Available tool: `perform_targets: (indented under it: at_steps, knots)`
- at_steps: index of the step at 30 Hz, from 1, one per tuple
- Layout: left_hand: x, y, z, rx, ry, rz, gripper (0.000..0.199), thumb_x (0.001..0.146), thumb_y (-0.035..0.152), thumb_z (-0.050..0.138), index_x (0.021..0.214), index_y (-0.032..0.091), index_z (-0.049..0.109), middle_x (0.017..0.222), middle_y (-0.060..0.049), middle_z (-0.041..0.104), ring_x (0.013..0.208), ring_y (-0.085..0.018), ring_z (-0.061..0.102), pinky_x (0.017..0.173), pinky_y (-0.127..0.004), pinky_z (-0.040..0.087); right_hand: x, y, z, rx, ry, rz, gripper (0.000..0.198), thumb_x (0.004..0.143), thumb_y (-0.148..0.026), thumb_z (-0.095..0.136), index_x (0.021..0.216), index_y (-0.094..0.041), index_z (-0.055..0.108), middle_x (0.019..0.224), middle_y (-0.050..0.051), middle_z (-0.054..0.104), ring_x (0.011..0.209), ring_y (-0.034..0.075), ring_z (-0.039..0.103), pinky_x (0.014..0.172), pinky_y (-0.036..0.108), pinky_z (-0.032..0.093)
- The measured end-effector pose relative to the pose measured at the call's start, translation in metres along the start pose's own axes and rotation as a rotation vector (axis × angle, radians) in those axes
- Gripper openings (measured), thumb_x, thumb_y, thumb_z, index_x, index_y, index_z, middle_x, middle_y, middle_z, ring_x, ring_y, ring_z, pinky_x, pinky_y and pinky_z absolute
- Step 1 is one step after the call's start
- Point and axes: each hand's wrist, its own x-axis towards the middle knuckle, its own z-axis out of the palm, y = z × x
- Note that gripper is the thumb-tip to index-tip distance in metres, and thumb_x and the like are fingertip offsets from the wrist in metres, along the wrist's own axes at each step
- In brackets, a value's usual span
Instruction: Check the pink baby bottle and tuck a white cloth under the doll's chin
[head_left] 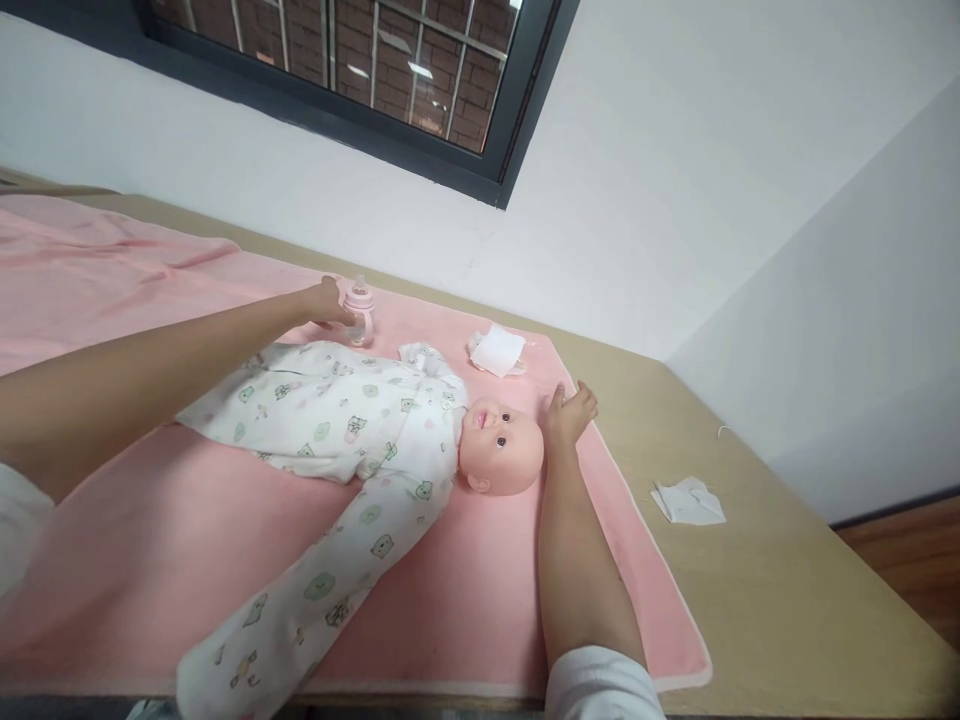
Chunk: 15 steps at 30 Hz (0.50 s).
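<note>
A baby doll (501, 446) lies on its back on a pink blanket (465, 590), dressed in a white printed outfit (330, 410), its head toward the right. Across the doll's body stretches my left arm, and my left hand (328, 302) grips a pink-topped baby bottle (360, 318) by its left side. The bottle stands upright beyond the doll; some of my fingers are hidden behind it. Just past the doll's head, my right hand (571, 412) is open near the blanket's right edge, thumb and fingers apart, holding nothing.
A folded white tissue (498, 350) lies on the blanket between the bottle and my right hand. Another white tissue (688, 500) rests on the wooden table (772, 590) to the right. Behind the table rise a white wall (600, 230) and a dark-framed window (495, 180).
</note>
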Motion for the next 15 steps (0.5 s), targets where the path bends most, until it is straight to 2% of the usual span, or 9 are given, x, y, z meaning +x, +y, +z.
perform_targets:
  at_steps: [2, 4, 7, 9, 12, 15]
  knots:
    - [-0.006, 0.006, -0.01, 0.103, 0.023, -0.029, 0.096, 0.073, 0.024, 0.078, 0.144, -0.005, 0.021, 0.11, -0.022, 0.066, 0.094, -0.028, 0.066, 0.076, -0.037, 0.056, -0.002, -0.006, 0.004, 0.008, 0.079, -0.176, 0.046, 0.094, -0.031, 0.039, 0.13, -0.007, 0.053, 0.135, 0.023, 0.052, 0.135, 0.032, 0.04, 0.117, 0.049, 0.026]
    - [-0.012, 0.015, -0.02, 0.185, 0.095, -0.002, 0.097, 0.075, 0.025, 0.075, 0.146, -0.005, 0.018, 0.117, -0.026, 0.064, 0.104, -0.033, 0.063, 0.086, -0.043, 0.053, -0.004, -0.014, 0.009, 0.037, 0.064, -0.311, 0.039, 0.093, -0.026, 0.036, 0.123, -0.012, 0.057, 0.127, 0.019, 0.056, 0.128, 0.029, 0.045, 0.114, 0.049, 0.031]
    - [-0.025, 0.035, -0.031, 0.249, 0.228, 0.106, 0.089, 0.08, 0.026, 0.066, 0.15, 0.0, 0.016, 0.138, -0.028, 0.052, 0.119, -0.036, 0.055, 0.097, -0.046, 0.046, -0.01, -0.025, 0.017, 0.066, -0.056, -0.426, 0.037, 0.089, -0.019, 0.036, 0.116, -0.016, 0.06, 0.121, 0.016, 0.059, 0.12, 0.027, 0.049, 0.106, 0.046, 0.039]
    - [-0.035, 0.052, -0.032, 0.264, 0.257, 0.221, 0.079, 0.083, 0.026, 0.06, 0.149, 0.004, 0.022, 0.141, -0.024, 0.05, 0.117, -0.032, 0.056, 0.099, -0.044, 0.045, -0.015, -0.031, 0.02, 0.076, -0.164, -0.456, 0.036, 0.087, -0.016, 0.035, 0.109, -0.018, 0.063, 0.116, 0.014, 0.06, 0.114, 0.026, 0.053, 0.099, 0.042, 0.044]
    - [-0.049, 0.08, -0.019, 0.273, 0.171, 0.43, 0.058, 0.085, 0.028, 0.054, 0.14, 0.013, 0.043, 0.131, -0.012, 0.061, 0.103, -0.021, 0.062, 0.093, -0.032, 0.047, -0.024, -0.036, 0.019, 0.098, -0.355, -0.45, 0.031, 0.085, -0.015, 0.036, 0.097, -0.02, 0.064, 0.11, 0.01, 0.062, 0.1, 0.022, 0.058, 0.088, 0.035, 0.048]
    - [-0.062, 0.11, 0.01, 0.297, -0.022, 0.601, 0.038, 0.084, 0.036, 0.053, 0.117, 0.021, 0.065, 0.11, -0.003, 0.071, 0.091, -0.017, 0.065, 0.081, -0.024, 0.047, -0.037, -0.037, 0.017, 0.153, -0.52, -0.407, 0.025, 0.087, -0.018, 0.039, 0.092, -0.02, 0.063, 0.1, 0.006, 0.062, 0.085, 0.017, 0.059, 0.078, 0.03, 0.048]
